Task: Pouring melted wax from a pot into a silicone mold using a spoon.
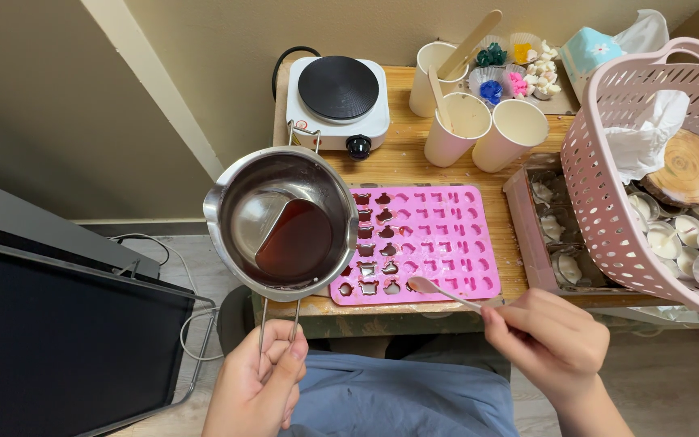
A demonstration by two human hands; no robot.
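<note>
Two hands: both mine, low in the head view, each clamped on a tool.
Left hand (256, 384): at 7 o'clock, fingers wrapped tight around the wire handle of a steel pouring pot (282, 222); I hold it lifted over the table's near left corner.
Pot: tilted, dark reddish-brown liquid (297, 239) pooled toward its right side; its rim overlaps the left edge of the mould.
Right hand (545, 340): at 5 o'clock, fingers pinched shut on the stem of a small spoon (438, 290).
Spoon: its bowl sits at the mould's near edge, pointing toward 9 o'clock; I cannot tell if it touches the surface.
Mould (426, 243): pink silicone tray at centre, flat on the wooden table (406, 166); the small cavities nearest the pot look dark with filling, the rest show pink.
Hot plate (338, 101): white, black disc on top, at 12 o'clock behind the pot.
Cups (519, 129): three pale paper cups at 1 o'clock, two with wooden sticks standing in them.
Paper liners (503, 69): behind the cups, holding small coloured pieces, green, blue, pink, yellow and white.
Basket (608, 194): pink plastic, at 3 o'clock, with white tissue, a wood slice and small candles in cups inside.
Box (527, 235): shallow, between mould and basket, holding clear jars.
Lap: blue cloth at 6 o'clock, under the table edge.
</note>
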